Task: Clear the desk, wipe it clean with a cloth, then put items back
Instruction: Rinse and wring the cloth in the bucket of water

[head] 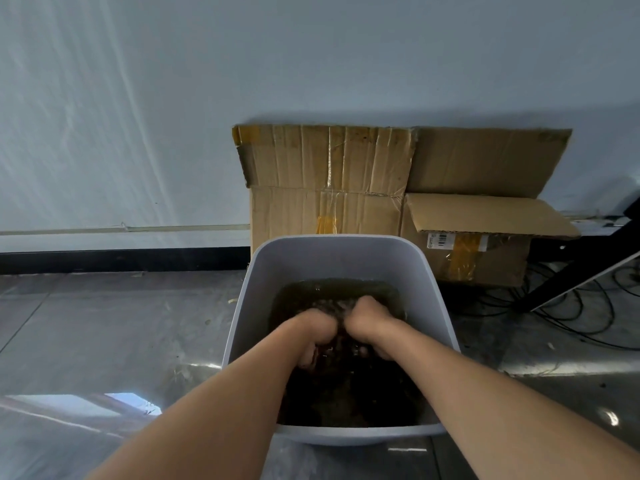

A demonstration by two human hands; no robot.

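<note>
- Down inside the tub [329, 258], both hands are plunged into murky brown water [346, 393]. That's where the cloth [334, 306] is too, a dark bunched mass bridging the two fists at the far end of the tub.
- The left hand [317, 336] is clenched round its end of the cloth. Its knuckles ride above the surface, and its fingertips are sunk and hidden.
- The right hand [372, 327] mirrors it, curled tight on the other end, just beside its partner.
- Why so close together? With a fist on each end and fabric gathered between, this reads as a scrub-or-wring grip, ready to rub or twist one end against the other.
- Everything is held low within the tub walls, which looks sensible: drips and squeezed-out water fall back in, not onto the floor [104, 323] around the tub.
- Behind the tub, cardboard boxes [325, 188] lean at the wall. Off to the tub's right, cables [571, 306] trail across the floor, so any splash that way would be unwelcome.
- My read is that the cloth is being rinsed or wetted for wiping. No desktop shows, so how far the clearing or wiping has got can't be judged.
</note>
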